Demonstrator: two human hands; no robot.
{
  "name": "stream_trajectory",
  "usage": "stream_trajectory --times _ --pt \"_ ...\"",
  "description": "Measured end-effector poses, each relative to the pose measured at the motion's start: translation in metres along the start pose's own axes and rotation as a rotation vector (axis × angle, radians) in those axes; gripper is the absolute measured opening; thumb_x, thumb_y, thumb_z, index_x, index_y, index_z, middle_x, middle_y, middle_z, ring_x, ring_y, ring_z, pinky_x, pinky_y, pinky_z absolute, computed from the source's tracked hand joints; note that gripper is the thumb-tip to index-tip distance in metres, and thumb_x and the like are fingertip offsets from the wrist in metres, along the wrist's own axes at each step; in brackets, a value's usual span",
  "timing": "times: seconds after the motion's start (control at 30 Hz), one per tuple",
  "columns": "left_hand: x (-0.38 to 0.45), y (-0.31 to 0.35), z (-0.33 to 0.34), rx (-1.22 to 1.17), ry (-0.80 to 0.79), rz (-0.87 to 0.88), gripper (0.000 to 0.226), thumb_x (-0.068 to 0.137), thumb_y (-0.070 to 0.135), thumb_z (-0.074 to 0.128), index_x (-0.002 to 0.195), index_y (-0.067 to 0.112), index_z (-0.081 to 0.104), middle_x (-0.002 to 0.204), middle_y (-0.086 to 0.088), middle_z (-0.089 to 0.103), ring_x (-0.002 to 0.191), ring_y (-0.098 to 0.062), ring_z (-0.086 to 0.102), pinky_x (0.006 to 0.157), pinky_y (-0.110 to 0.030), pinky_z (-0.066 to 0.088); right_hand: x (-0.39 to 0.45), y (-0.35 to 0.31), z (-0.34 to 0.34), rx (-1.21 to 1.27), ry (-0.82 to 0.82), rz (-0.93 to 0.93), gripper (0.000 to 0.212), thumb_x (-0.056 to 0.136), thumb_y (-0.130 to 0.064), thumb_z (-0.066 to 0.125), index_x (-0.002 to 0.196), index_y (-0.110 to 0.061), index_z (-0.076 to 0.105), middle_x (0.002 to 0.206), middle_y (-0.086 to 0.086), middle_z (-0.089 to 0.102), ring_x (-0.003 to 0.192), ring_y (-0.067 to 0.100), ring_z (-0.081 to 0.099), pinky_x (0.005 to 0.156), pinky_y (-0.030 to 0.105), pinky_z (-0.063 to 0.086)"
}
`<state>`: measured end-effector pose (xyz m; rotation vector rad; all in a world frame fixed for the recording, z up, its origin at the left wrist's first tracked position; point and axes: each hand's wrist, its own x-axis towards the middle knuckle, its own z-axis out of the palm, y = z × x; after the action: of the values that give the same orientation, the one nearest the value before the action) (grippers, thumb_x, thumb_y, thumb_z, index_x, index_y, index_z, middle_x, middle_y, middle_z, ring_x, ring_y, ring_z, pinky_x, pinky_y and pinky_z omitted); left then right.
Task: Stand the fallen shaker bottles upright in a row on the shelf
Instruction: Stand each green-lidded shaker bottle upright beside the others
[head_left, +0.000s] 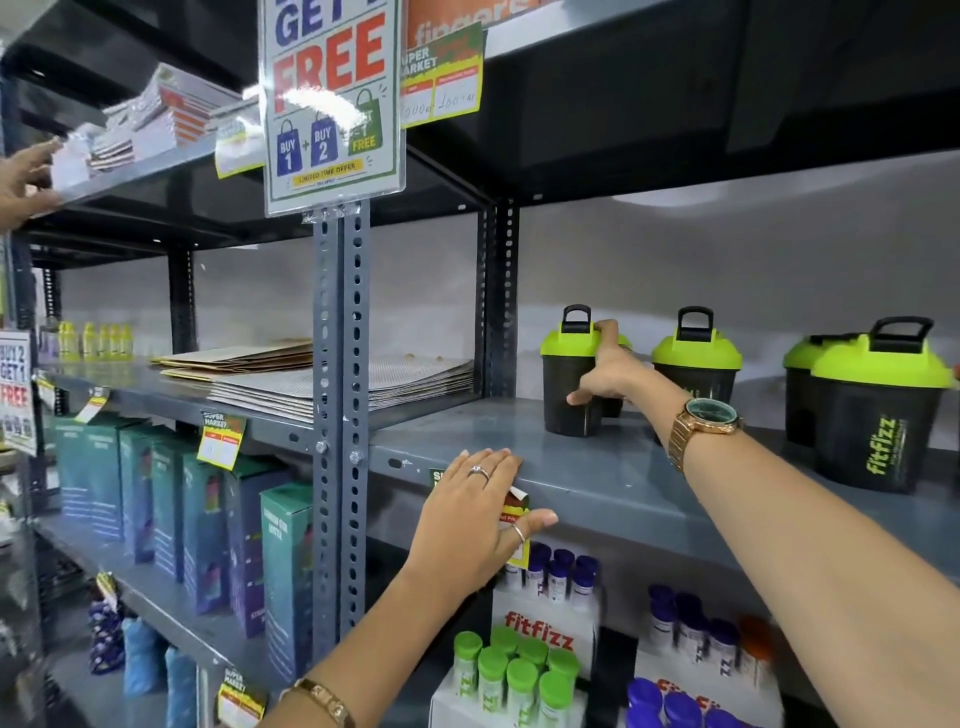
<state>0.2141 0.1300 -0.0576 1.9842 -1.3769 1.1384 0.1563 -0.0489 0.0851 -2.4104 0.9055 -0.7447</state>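
Several black shaker bottles with lime-green lids stand upright on the grey shelf (597, 467). My right hand (608, 371) is wrapped around the leftmost shaker bottle (566, 384), fingers over its lid and side; a further bottle sits half hidden right behind my hand. A second shaker (696, 364) stands to its right, partly behind my wrist and watch. At the far right a large "fitfizz" shaker (878, 415) stands in front of another (802, 384). My left hand (480, 525) lies flat on the shelf's front edge, covering a price tag, holding nothing.
A perforated grey upright (340, 415) divides the shelves; a "Buy 1 + Buy 2 Free" sign (330, 104) hangs on it. Paper bags (332, 382) lie stacked to the left. Below are fitfizz tube boxes (545, 639) and teal cartons (280, 571). Another person's hand (26, 179) reaches in at top left.
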Motion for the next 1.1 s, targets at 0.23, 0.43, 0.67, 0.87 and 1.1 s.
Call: stream_trajectory --times 0.23,0.43,0.67,0.87,1.1 --pt "0.000 0.001 0.000 -0.025 0.013 -0.005 0.079 0.092 0.066 0.018 0.109 0.006 0.066 0.108 -0.007 0.069 0.102 -0.024 0.064 0.094 -0.041 0.041 -0.007 -0.031 0.003 -0.157 0.566 -0.205 0.073 0.082 -0.049 0.061 0.133 -0.002 0.038 0.133 0.020 0.048 0.122 0.038 0.047 0.094 0.044 0.044" --pt "-0.001 -0.001 0.002 -0.063 0.031 -0.007 0.079 0.092 0.067 0.019 0.111 0.006 0.065 0.110 -0.008 0.068 0.104 -0.024 0.063 0.095 -0.042 0.041 0.003 -0.048 0.015 -0.590 0.621 -0.230 0.070 0.082 -0.054 0.059 0.123 0.002 0.050 0.119 0.018 0.056 0.109 0.033 0.052 0.087 0.038 0.046" --pt "-0.001 -0.002 0.003 -0.066 0.038 0.013 0.078 0.092 0.067 0.020 0.112 0.006 0.065 0.110 -0.007 0.068 0.104 -0.023 0.063 0.096 -0.041 0.041 0.009 -0.047 0.000 -0.450 0.418 -0.239 0.052 0.082 -0.034 0.069 0.118 0.002 0.058 0.120 0.018 0.056 0.111 0.035 0.057 0.087 0.037 0.050" --pt "-0.002 -0.002 0.004 -0.090 0.052 0.010 0.078 0.091 0.068 0.021 0.113 0.006 0.064 0.111 -0.008 0.068 0.105 -0.024 0.062 0.097 -0.042 0.040 0.013 -0.041 -0.029 -0.395 0.159 -0.226 0.057 0.081 -0.035 0.070 0.124 -0.002 0.054 0.129 0.018 0.056 0.122 0.033 0.050 0.094 0.034 0.045" --pt "-0.002 -0.001 0.005 -0.113 0.059 0.003 0.077 0.090 0.068 0.022 0.113 0.007 0.064 0.112 -0.006 0.067 0.106 -0.024 0.062 0.098 -0.042 0.038 0.017 -0.030 -0.043 -0.200 -0.013 -0.182 0.052 0.083 -0.010 0.070 0.128 0.003 0.050 0.133 0.022 0.053 0.123 0.036 0.050 0.093 0.035 0.043"
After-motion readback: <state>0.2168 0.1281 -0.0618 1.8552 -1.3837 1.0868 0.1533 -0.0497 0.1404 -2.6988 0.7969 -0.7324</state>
